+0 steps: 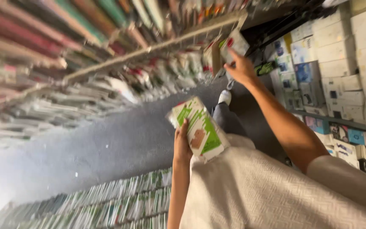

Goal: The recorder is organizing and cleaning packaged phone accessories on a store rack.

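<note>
Two flat packets held in a shop aisle, one low and one raised to a shelf.

A stack of green-and-white flat packets (198, 127) is gripped along its lower edge by the left hand (182, 146), fingers wrapped shut around it, just above the cream garment (255, 191). A smaller white packet with a red mark (234, 44) is pinched in the raised right hand (240, 68), well apart from the stack, against the edge of a blurred shelf (149, 51) of goods. Grey floor (106, 144) is seen between; stacked boxes (339, 63) are at the right.
</note>
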